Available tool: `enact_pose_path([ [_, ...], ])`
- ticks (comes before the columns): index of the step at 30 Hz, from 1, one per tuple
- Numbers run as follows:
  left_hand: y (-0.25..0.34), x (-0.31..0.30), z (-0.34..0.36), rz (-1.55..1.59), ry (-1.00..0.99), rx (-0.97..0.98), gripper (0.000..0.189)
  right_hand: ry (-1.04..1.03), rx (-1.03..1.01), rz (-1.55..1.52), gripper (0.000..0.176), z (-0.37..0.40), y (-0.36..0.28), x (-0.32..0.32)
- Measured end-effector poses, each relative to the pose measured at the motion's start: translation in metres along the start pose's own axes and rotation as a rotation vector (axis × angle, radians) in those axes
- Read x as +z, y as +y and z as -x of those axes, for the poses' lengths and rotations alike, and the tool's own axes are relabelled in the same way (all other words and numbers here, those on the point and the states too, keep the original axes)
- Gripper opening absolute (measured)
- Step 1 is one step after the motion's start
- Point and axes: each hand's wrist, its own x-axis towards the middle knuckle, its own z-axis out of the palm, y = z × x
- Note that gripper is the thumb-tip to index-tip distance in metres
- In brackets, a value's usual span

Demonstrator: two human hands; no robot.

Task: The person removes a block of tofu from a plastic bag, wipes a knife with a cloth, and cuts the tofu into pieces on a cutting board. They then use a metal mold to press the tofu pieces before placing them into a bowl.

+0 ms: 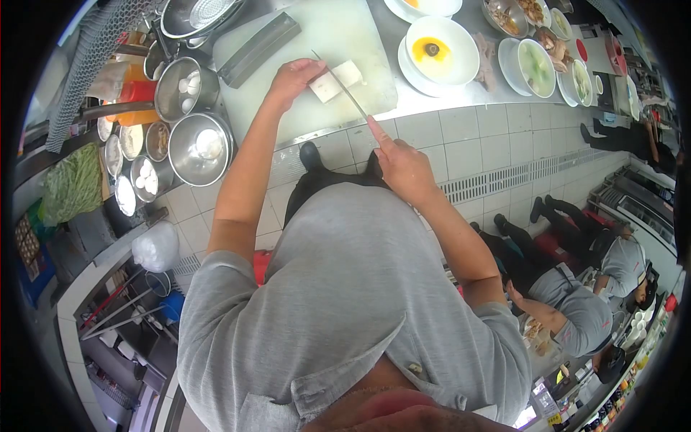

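A white block of tofu (348, 74) lies on the white cutting board (363, 32). My right hand (407, 167) grips a knife, index finger stretched along its back. The thin knife blade (354, 100) runs diagonally across the tofu, appearing to divide it into two parts. At the tofu's left end, my left hand (294, 81) has its fingers bent together against the block. The knife handle is hidden inside my right hand. A long grey metal trough or mould (259, 50) rests on the board's left side.
Metal bowls with eggs (188, 85) and a large steel bowl (180, 158) stand left. Right of the board are a white bowl with yellow liquid (452, 45) and several dishes. Co-workers (568, 302) are at lower right. A floor drain (504, 173) crosses the tiles.
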Motion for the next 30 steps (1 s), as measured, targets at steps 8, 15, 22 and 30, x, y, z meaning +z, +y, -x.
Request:
enact_pose_path([
  [8, 0.005, 0.002, 0.004, 0.02, 0.008, -0.001, 0.032, 0.001, -0.004, -0.014, 0.067, 0.001, -0.002, -0.003],
  [15, 0.0, 0.0, 0.0, -0.016, 0.005, 0.004, 0.033, 0.057, -0.071, 0.015, 0.067, 0.0, 0.006, 0.007],
  [22, -0.012, -0.004, 0.006, -0.377, 0.084, 0.108, 0.03, 0.049, -0.079, 0.06, 0.065, -0.008, 0.016, 0.02],
  [30, -0.014, -0.001, 0.007, -0.413, 0.091, 0.135, 0.029, -0.01, -0.077, -0.207, 0.066, -0.024, 0.04, 0.026],
])
